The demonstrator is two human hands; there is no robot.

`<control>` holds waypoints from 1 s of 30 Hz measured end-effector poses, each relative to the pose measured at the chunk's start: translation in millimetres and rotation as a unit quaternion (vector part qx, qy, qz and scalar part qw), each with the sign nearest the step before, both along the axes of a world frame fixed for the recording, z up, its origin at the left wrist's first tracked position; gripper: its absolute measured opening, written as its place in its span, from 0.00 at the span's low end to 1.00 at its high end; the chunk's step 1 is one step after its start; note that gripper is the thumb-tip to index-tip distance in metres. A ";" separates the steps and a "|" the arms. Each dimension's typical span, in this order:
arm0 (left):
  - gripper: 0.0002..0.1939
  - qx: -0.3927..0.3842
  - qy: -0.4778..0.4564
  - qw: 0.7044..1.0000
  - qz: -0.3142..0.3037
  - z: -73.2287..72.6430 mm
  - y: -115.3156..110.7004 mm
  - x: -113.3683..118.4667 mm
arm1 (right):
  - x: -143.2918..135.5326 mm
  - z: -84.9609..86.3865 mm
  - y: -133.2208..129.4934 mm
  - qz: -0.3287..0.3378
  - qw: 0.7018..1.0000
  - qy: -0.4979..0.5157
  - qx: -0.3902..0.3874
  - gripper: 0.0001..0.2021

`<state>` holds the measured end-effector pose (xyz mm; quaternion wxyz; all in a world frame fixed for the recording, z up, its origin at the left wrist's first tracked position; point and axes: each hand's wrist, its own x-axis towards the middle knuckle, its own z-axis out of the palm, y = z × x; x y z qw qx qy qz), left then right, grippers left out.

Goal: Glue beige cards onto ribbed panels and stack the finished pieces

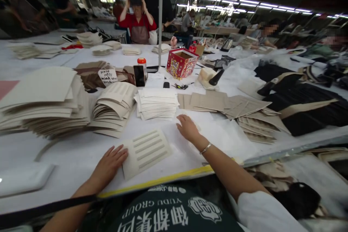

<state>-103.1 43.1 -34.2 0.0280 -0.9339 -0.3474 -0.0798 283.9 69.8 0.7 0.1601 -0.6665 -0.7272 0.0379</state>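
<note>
A cream rectangular panel with several parallel grey strips lies tilted near the table's front edge. My left hand rests flat at its left edge, fingers spread out and touching it. Beyond the panel's upper right corner, my right hand is low over the table with its fingers stretched forward and nothing visible in them. Its fingertips are close to the front right corner of a stack of white sheets, though I cannot tell whether they touch. Left of that stack stands a curved pile of cream panels, the top one striped.
A tall stack of large cream panels fills the left. Tan pieces fan out at right, beside black fabric. Behind are a phone, a red box and a grey pole. Several people are across the table.
</note>
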 end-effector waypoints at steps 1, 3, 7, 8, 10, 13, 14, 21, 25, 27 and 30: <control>0.22 0.008 -0.010 1.000 0.025 -3.8 0.5 6.5 | -12.7 0.5 -7.5 0.041 0.999 0.008 0.008 0.18; 0.21 0.032 -0.040 0.996 0.071 -9.1 1.5 23.9 | -37.0 0.8 -22.5 0.116 0.993 0.009 0.001 0.18; 0.29 0.040 -0.043 0.996 0.065 -24.6 2.9 59.5 | -64.9 7.1 -30.3 0.202 0.976 -0.040 -0.078 0.13; 0.30 0.033 -0.037 0.998 0.040 -28.1 4.4 64.7 | -66.4 11.8 -23.5 0.192 0.976 -0.050 -0.087 0.13; 0.31 0.015 -0.033 0.999 -0.016 -31.5 9.4 69.1 | -64.8 25.0 2.2 0.141 0.986 -0.060 -0.066 0.14; 0.34 -0.002 -0.056 0.996 -0.064 -28.7 18.8 66.0 | -59.3 46.3 63.2 0.065 0.996 -0.061 0.004 0.13; 0.35 -0.001 -0.068 0.996 -0.063 -27.0 21.4 64.1 | -58.2 51.7 85.6 0.058 0.996 -0.062 0.020 0.13; 0.37 0.071 -0.119 0.990 -0.020 -24.7 26.1 60.4 | -57.8 52.1 179.2 0.083 0.994 -0.073 -0.005 0.15; 0.36 0.083 -0.104 0.990 -0.040 -26.0 28.1 62.8 | -55.1 44.3 182.2 0.114 0.990 -0.083 0.006 0.13; 0.35 0.081 -0.101 0.991 -0.035 -26.6 30.7 63.7 | -53.5 44.9 180.7 0.113 0.990 -0.080 0.016 0.14; 0.32 0.079 -0.106 0.991 -0.027 -23.3 31.2 63.5 | -52.5 51.1 172.1 0.103 0.992 -0.078 0.017 0.14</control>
